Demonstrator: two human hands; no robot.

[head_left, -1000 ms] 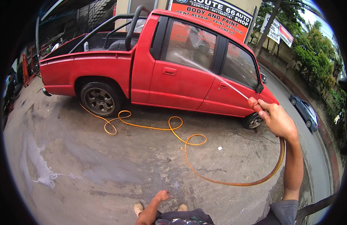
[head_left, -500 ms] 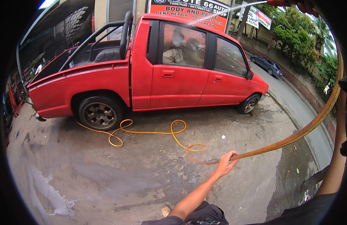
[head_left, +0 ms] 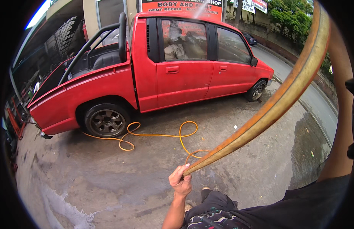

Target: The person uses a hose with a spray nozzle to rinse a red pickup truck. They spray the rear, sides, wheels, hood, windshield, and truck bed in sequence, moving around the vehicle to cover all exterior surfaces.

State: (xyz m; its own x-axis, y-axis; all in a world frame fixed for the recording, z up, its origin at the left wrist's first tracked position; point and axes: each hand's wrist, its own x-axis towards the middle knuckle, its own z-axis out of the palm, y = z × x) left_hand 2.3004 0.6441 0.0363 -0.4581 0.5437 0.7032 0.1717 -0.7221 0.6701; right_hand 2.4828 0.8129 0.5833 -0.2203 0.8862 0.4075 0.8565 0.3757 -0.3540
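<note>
My left hand [head_left: 180, 180] is closed around an orange-yellow hose [head_left: 265, 116], low in front of my body. From there the hose rises close past the camera to the upper right. My right arm [head_left: 340, 110] is raised at the right edge, its hand out of the picture. A red double-cab pickup truck [head_left: 184, 82] stands side-on before me, its windows shut. A fine spray of water [head_left: 199, 10] shows at its roof. Thinner-looking loops of the hose [head_left: 157, 135] lie on the ground, reaching toward the rear wheel [head_left: 107, 121].
The concrete ground [head_left: 146, 168] has wet patches. Beyond the truck hangs an orange-red shop sign [head_left: 180, 6]. A road [head_left: 284, 66] runs along the right, with a dark car [head_left: 250, 39] on it. Red metal stands [head_left: 15, 120] are at the far left.
My left hand has moved left and slightly down with the hose. The hose swings nearer the camera. My right hand and the red nozzle have left the picture at the top; the view has shifted.
</note>
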